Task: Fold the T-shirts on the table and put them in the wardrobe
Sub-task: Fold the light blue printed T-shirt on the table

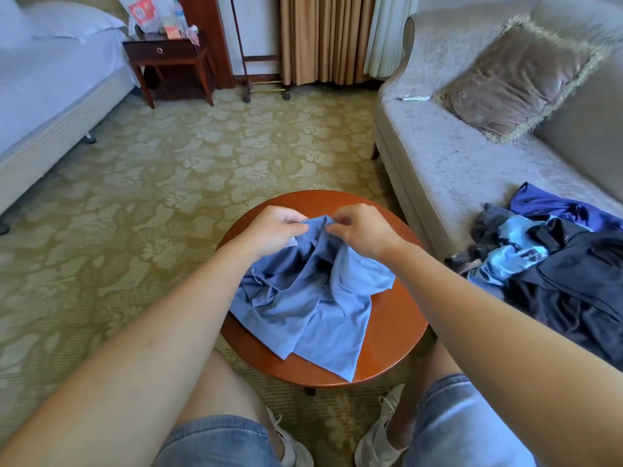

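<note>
A crumpled light-blue T-shirt [310, 308] lies on a small round wooden table [394, 332] in front of me. My left hand [269, 230] and my right hand [362, 230] are close together above the table's far half. Each pinches the upper edge of the shirt, which is lifted into a ridge between them. The rest of the shirt droops over the tabletop, and one corner hangs past the near edge. No wardrobe is in view.
A pile of dark and blue clothes [553, 264] lies on the grey sofa [455, 170] to the right, with a cushion [515, 79] behind it. A bed [50, 89] and a nightstand [168, 62] stand at the far left. Patterned carpet surrounds the table.
</note>
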{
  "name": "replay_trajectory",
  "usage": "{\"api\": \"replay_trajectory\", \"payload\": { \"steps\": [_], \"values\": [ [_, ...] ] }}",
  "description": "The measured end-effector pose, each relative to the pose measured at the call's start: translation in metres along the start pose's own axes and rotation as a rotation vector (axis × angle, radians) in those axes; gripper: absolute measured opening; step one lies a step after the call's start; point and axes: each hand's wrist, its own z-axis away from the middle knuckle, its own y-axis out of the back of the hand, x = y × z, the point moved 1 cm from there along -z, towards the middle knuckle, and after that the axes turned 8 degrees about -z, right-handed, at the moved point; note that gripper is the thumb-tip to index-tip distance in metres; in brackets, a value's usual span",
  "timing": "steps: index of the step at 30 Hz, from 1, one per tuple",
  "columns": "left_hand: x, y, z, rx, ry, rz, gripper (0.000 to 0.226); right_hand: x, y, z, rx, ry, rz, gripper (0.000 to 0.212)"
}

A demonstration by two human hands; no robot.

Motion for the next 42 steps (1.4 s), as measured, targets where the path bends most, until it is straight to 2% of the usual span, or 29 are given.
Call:
{"api": "replay_trajectory", "payload": {
  "steps": [2, 5, 9, 14, 16, 21, 25, 27, 29, 31, 33, 39, 42],
  "values": [
    [-0.004, 0.002, 0.003, -0.015, 0.010, -0.042, 0.006, -0.001, 0.004, 0.000, 0.042, -0.002, -0.079, 0.022],
    [-0.020, 0.004, 0.007, -0.066, 0.028, -0.188, 0.036, -0.001, 0.017, 0.001, 0.134, -0.052, -0.231, 0.019],
    [-0.045, 0.004, 0.012, -0.093, 0.124, -0.272, 0.036, 0.006, 0.037, 0.003, 0.276, -0.088, -0.250, 0.025],
    [-0.040, 0.014, 0.019, -0.023, 0.101, -0.167, 0.047, 0.019, 0.051, 0.004, 0.444, -0.160, -0.232, 0.022],
    [-0.025, 0.025, 0.022, -0.003, 0.093, -0.123, 0.045, 0.024, 0.055, 0.003, 0.508, -0.194, -0.234, 0.024],
    [0.022, 0.057, 0.038, 0.069, -0.019, 0.134, 0.009, 0.008, 0.070, 0.005, 0.573, -0.213, -0.313, 0.024],
    [0.057, 0.081, 0.060, -0.082, -0.074, 0.283, 0.027, -0.024, 0.093, 0.014, 0.604, -0.139, -0.347, 0.033],
    [0.066, 0.092, 0.072, -0.170, -0.087, 0.296, 0.036, -0.040, 0.107, 0.023, 0.607, -0.083, -0.356, 0.027],
    [0.075, 0.101, 0.087, -0.189, -0.100, 0.306, 0.038, -0.056, 0.120, 0.034, 0.614, -0.030, -0.347, 0.023],
    [0.086, 0.110, 0.103, -0.081, -0.116, 0.312, 0.036, -0.070, 0.133, 0.045, 0.615, 0.022, -0.308, 0.023],
    [0.096, 0.123, 0.115, 0.127, -0.162, 0.287, 0.031, -0.084, 0.146, 0.059, 0.605, 0.064, -0.287, 0.020],
    [0.136, 0.157, 0.151, 0.736, -0.353, -0.022, 0.021, -0.128, 0.181, 0.097, 0.683, 0.215, -0.210, 0.020],
    [0.155, 0.172, 0.168, 0.877, -0.429, -0.095, 0.015, -0.153, 0.197, 0.113, 0.738, 0.330, -0.092, 0.019]
  ]
}}
